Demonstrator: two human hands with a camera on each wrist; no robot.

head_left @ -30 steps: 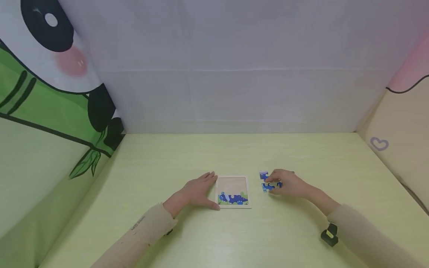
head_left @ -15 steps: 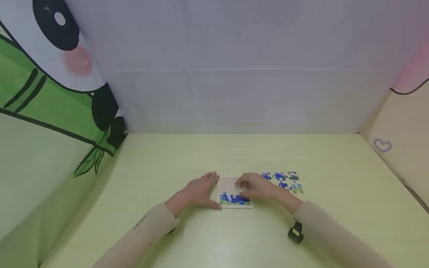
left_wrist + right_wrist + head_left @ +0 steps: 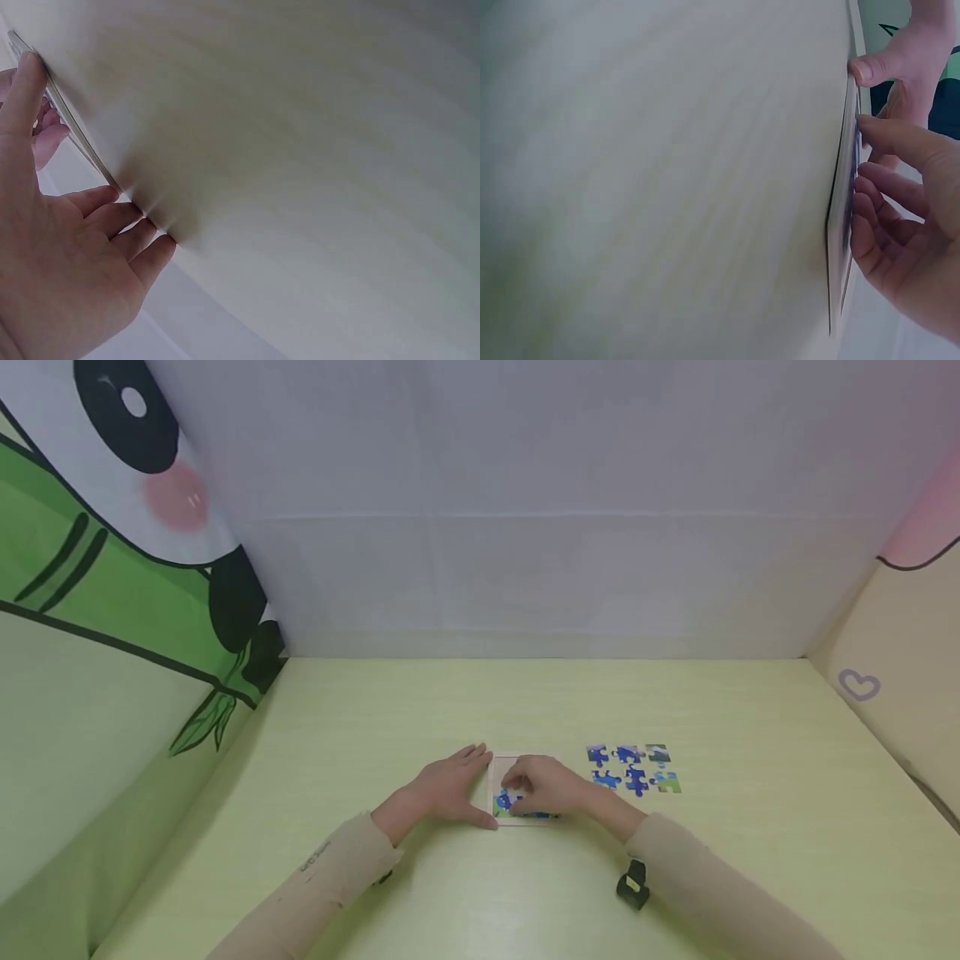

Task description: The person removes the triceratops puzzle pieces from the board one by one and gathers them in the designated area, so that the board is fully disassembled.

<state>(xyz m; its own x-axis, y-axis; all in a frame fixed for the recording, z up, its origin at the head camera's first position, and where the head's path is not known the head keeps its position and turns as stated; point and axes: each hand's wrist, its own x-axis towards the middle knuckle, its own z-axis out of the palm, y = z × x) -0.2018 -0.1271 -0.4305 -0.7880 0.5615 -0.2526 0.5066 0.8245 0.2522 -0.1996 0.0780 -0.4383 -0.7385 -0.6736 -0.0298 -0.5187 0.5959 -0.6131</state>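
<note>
A square wooden puzzle tray (image 3: 527, 825) lies on the table in the head view, with blue dinosaur pieces (image 3: 503, 802) along its near side. My left hand (image 3: 442, 787) braces the tray's left edge, thumb and fingers spread along it. In the left wrist view, the fingertips of that left hand (image 3: 82, 255) touch the tray's edge and the table. Over the tray, my right hand (image 3: 550, 787) bends its fingers down onto the pieces. In the right wrist view, the fingertips of the right hand (image 3: 915, 202) meet the tray's top; whether they pinch a piece is hidden.
Several loose jigsaw pieces (image 3: 636, 781) lie in two rows right of the tray. A pale cloth wall (image 3: 540, 585) closes off the table's back, with printed cloth panels at the left and right sides.
My right hand has moved left from the loose pieces to the tray, then farther left across it. The loose pieces have come into full view. My left hand stays against the tray's edge.
</note>
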